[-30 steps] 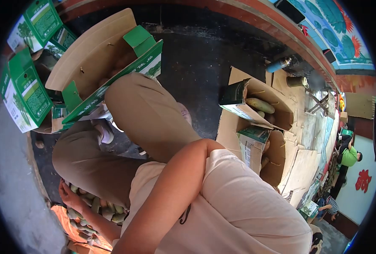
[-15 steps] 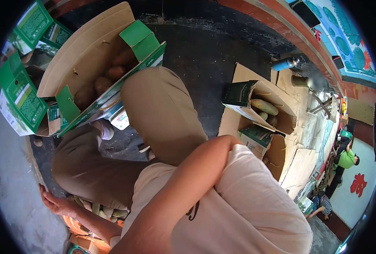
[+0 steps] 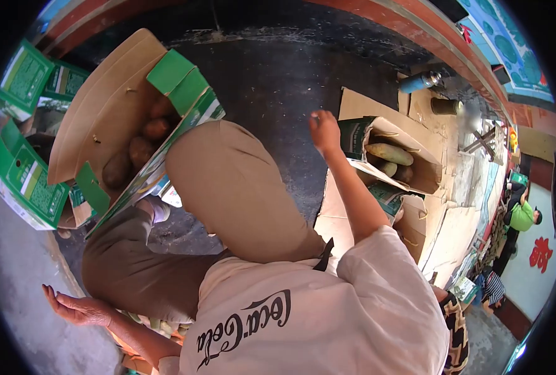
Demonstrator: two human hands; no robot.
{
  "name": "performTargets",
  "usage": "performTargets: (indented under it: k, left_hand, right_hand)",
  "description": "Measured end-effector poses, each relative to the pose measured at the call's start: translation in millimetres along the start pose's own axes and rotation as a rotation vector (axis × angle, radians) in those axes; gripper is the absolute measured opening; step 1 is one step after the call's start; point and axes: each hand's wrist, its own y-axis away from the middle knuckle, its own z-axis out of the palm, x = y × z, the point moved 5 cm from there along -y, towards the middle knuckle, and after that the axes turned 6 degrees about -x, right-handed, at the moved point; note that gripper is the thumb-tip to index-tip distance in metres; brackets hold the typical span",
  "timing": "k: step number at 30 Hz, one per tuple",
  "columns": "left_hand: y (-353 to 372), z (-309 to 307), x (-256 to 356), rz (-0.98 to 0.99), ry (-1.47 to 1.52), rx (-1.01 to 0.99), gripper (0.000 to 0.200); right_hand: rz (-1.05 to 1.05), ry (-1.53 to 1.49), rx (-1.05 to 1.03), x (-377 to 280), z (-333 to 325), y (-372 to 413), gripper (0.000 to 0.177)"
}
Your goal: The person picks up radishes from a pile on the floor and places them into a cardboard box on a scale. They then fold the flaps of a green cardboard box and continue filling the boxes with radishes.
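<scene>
My left hand [image 3: 78,308] is out at the lower left above the grey floor, palm upward, fingers stretched and nothing in them. My right hand [image 3: 323,131] hangs over the dark floor just left of a green carton [image 3: 356,136]; its fingers are curled in, and no object shows in them. That carton holds long yellow-green produce [image 3: 389,153] and a brownish round piece. By my knee stands a larger open green-and-white carton [image 3: 181,84], its brown flap raised, with several reddish-brown tubers [image 3: 141,150] inside. Neither hand touches a carton.
More green cartons [image 3: 31,178] stand at the far left. Another open carton [image 3: 412,222] sits at the right on flattened cardboard [image 3: 456,234]. A blue bottle [image 3: 419,82] and a dark cylinder [image 3: 445,106] lie beyond. Two people, one in a green top [image 3: 523,215], are at the far right.
My right arm, earlier folded across my chest, has swung out to the right beside the green carton. My left hand has shifted slightly down and left. The view has tilted a little.
</scene>
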Motion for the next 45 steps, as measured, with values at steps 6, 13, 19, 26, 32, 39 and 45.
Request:
performTargets:
  k: [6, 13, 19, 26, 32, 39, 45]
  left_hand:
    - [-5.0, 11.3, 5.3, 0.082, -0.022, -0.039, 0.039]
    - [-10.1, 25.0, 17.1, 0.114, -0.066, -0.097, 0.036]
    - [-13.9, 30.2, 13.3, 0.100, -0.068, -0.142, 0.035]
    - [-10.6, 27.3, 3.0, 0.041, 0.040, -0.122, 0.030]
    - [-7.9, 23.8, 14.0, 0.012, 0.090, -0.116, 0.028]
    - [-8.4, 47.8, 45.2, 0.169, 0.220, -0.648, 0.036]
    - [-5.9, 74.0, 73.5, 0.291, 0.186, -0.863, 0.044]
  right_hand:
    - [-0.126, 0.727, -0.190, 58.8, 28.0, 19.7, 0.026]
    - [-0.039, 0.928, -0.357, 93.4, 22.7, 28.0, 0.034]
    - [-0.090, 1.017, -0.300, 144.6, -4.4, 86.3, 0.038]
    - [-0.004, 1.069, -0.153, 279.4, -44.7, 213.5, 0.038]
    - [0.803, 0.873, -0.827, 324.4, -101.8, 212.3, 0.037]
    - [-0.089, 0.247, -0.005, 84.4, -107.3, -0.6, 0.029]
    - [-0.779, -0.375, 0.114, -291.8, -162.6, -40.4, 0.016]
